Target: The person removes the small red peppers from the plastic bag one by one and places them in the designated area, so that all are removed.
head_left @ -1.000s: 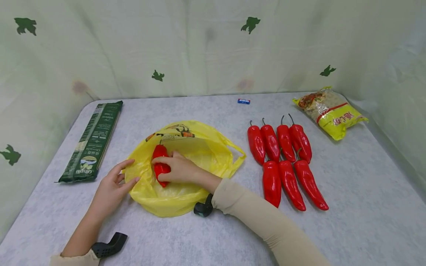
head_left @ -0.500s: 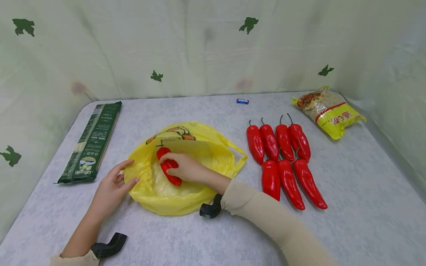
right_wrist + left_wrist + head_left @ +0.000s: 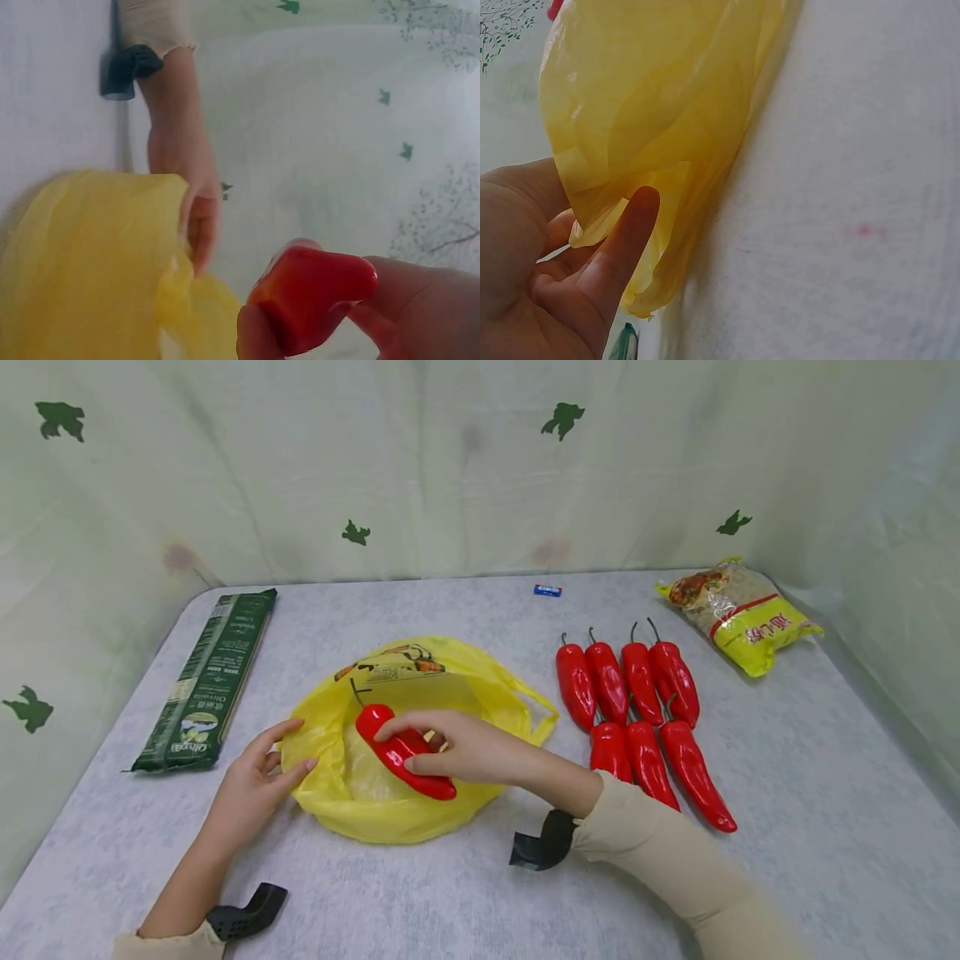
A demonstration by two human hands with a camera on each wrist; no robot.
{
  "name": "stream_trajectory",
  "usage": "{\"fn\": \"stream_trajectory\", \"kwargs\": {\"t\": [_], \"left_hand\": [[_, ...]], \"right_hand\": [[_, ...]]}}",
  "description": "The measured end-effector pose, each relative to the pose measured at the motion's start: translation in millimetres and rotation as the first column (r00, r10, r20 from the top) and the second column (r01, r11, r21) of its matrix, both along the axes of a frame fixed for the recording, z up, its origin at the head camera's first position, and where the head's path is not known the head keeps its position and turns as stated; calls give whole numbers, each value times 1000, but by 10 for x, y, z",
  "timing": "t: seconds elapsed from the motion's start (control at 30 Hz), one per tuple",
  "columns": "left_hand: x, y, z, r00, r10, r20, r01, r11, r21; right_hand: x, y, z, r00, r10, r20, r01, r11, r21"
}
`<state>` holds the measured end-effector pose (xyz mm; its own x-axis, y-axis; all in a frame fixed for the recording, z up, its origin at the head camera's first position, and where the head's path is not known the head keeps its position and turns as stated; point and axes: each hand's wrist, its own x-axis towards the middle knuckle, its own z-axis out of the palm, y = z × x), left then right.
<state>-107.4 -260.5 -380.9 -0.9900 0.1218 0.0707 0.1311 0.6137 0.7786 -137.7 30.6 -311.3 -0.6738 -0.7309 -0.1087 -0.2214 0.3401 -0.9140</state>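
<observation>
My right hand (image 3: 465, 747) grips a glossy red chili pepper (image 3: 390, 754) over the mouth of a yellow plastic bag (image 3: 382, 827). The pepper lies slanted, its thin dark stem toward the far left. Close up in the right wrist view, the same pepper (image 3: 307, 292) sits between thumb and fingers, clear of the bag. My left hand (image 3: 251, 789) pinches the bag's left edge, thumb on the near side, as the left wrist view also shows on the thin yellow plastic (image 3: 652, 97). The bag's mouth gapes upward, with crumpled plastic at its bottom.
Several red peppers (image 3: 637, 693) lie in two rows right of the bag. A green spaghetti pack (image 3: 206, 685) is on the left. At the back right rests a yellow food packet (image 3: 742, 614). A small blue packet (image 3: 547, 590) sits near the table's far edge.
My right hand has drawn the pepper up from inside the bag and to the right, turning it from upright to slanted. The left hand has stayed at the bag's edge.
</observation>
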Motion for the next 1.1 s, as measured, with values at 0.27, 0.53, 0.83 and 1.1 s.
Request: {"fn": "stream_trajectory", "kwargs": {"t": [0.27,0.53,0.83,1.1], "left_hand": [[-42,41,-33,1000,-15,-4,15,1000,10],[-28,61,-21,1000,-7,-1,7,1000,6],[-4,44,-36,1000,2,-3,-2,1000,14],[-9,51,-26,1000,-3,-3,3,999,32]], "right_hand": [[334,917,282,985,-99,-144,78,987,-143],[703,1878,56,839,-492,-234,473,871,-134],[868,2701,-482,607,-760,-230,787,616,41],[802,2942,-651,672,-737,-73,725,636,265]]}}
